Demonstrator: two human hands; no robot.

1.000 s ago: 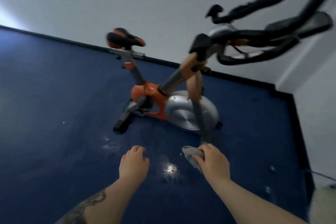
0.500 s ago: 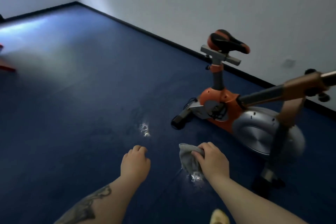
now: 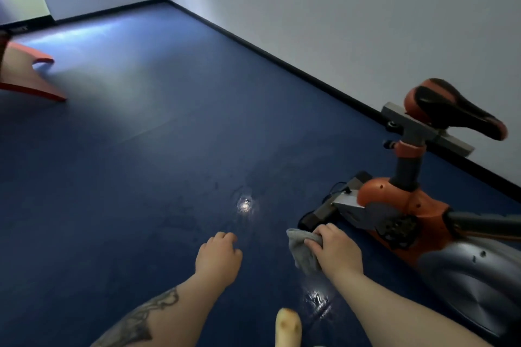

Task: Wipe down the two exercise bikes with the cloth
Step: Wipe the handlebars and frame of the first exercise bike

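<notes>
An orange and grey exercise bike [image 3: 408, 205] stands at the right on the blue floor, its black and orange saddle [image 3: 454, 113] raised and its silver flywheel cover [image 3: 473, 284] nearest me. My right hand [image 3: 335, 251] grips a crumpled grey cloth [image 3: 303, 251] in the air, just left of the bike's rear foot [image 3: 315, 215]. My left hand [image 3: 218, 255] hangs beside it with loosely curled fingers, holding nothing. The bike's handlebars are out of frame. Only one bike is clearly in view.
A red frame part [image 3: 31, 73] juts in at the far left edge. A white wall with a dark skirting [image 3: 282, 62] runs behind the bike. A window and a radiator [image 3: 22, 3] sit at the far end. The tip of a yellow shoe [image 3: 287, 327] shows at the bottom.
The view has swung left, pushing the bike to the right edge and its handlebars out of frame. Both hands keep their pose, the right still holding the cloth.
</notes>
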